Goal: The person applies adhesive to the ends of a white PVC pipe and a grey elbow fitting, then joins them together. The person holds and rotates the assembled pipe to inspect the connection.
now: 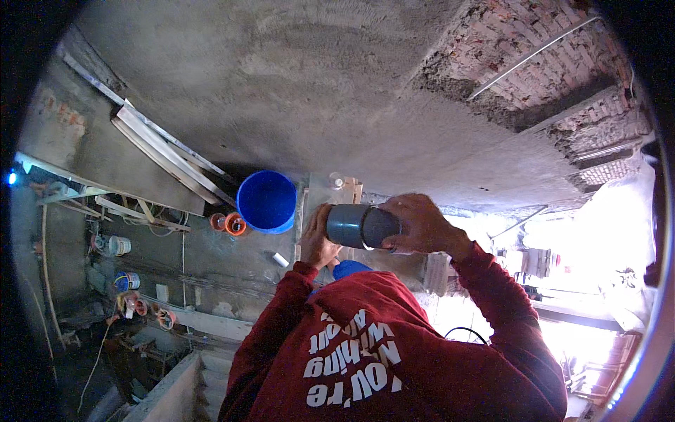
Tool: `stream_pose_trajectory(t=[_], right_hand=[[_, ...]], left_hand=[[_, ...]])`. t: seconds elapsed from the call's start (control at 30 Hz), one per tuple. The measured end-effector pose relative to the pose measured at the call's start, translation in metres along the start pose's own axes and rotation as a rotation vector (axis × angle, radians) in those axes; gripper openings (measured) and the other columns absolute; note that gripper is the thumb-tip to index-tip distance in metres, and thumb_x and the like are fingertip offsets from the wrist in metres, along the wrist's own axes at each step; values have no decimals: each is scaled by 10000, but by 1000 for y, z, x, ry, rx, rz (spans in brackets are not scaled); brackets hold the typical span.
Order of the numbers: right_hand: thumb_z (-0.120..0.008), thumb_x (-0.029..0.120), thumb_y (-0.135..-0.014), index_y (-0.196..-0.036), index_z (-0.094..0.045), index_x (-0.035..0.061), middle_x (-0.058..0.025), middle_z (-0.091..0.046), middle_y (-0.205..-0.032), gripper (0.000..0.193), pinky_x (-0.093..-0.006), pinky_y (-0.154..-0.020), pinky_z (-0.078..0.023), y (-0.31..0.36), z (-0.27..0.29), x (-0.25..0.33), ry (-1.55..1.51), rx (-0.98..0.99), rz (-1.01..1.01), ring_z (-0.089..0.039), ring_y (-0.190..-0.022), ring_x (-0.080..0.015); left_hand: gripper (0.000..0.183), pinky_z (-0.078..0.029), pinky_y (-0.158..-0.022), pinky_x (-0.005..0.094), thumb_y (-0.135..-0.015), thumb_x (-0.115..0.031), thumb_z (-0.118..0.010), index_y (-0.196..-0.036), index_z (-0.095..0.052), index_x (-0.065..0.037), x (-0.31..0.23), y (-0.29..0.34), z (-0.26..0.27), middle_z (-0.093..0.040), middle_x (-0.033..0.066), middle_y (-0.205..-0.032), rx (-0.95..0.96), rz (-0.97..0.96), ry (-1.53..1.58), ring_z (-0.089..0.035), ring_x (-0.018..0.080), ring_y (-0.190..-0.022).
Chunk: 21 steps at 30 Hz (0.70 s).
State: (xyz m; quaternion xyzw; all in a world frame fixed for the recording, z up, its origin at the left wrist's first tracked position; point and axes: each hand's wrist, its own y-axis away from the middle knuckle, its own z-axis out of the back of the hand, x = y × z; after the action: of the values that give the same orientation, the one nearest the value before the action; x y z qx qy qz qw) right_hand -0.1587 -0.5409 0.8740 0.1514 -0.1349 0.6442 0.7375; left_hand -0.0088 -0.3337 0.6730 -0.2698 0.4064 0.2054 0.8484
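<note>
A short grey plastic pipe piece (346, 225) lies sideways between my two hands, in front of my chest. My left hand (320, 239) is wrapped round its left end. At the other end, the fingers of my right hand (420, 225) curl over a darker grey, wider-looking section. A rim or seam runs between the two sections; whether they are separate parts I cannot tell. My forearms are in dark red sleeves.
A blue bucket (267, 202) stands left of my hands, beside orange cups (235, 224). Long boards or metal profiles (165, 155) lean on the rough plastered wall (330, 91). A white cylinder (280, 259) lies on the floor. Exposed brick (541, 56) shows upper right.
</note>
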Motion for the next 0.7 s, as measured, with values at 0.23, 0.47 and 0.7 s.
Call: stream_pose_trajectory(t=[0.23, 0.47, 0.7], right_hand=[[-791, 572, -759, -1245, -665, 10, -193, -695, -1190, 754, -507, -996, -485, -18, -13, 28, -86, 31, -29, -663, -1094, -393], [-690, 136, -938, -1045, -726, -18, -155, -761, -962, 191, -380, -804, -572, -24, -12, 24, -399, -572, -58, -739, -873, -283], [-586, 132, -1046, -1085, -676, -70, -138, -739, -957, 224, -328, -843, -589, 11, -56, -4, -789, -479, -360, -713, -895, -187]], left_hand=[[868, -440, -1081, 478, -621, -193, -909, -1365, -509, 5, 0, -4, 16, -592, 222, -1324, -75, 1, -55, -563, 439, -1229], [899, -425, -1113, 470, -607, -111, -902, -1398, -484, -21, 5, 10, 50, -570, 188, -1385, -168, 121, -72, -525, 406, -1306], [941, -465, -1066, 434, -580, -168, -941, -1392, -497, 4, 21, 7, 75, -604, 220, -1338, -364, 142, -77, -590, 393, -1243]])
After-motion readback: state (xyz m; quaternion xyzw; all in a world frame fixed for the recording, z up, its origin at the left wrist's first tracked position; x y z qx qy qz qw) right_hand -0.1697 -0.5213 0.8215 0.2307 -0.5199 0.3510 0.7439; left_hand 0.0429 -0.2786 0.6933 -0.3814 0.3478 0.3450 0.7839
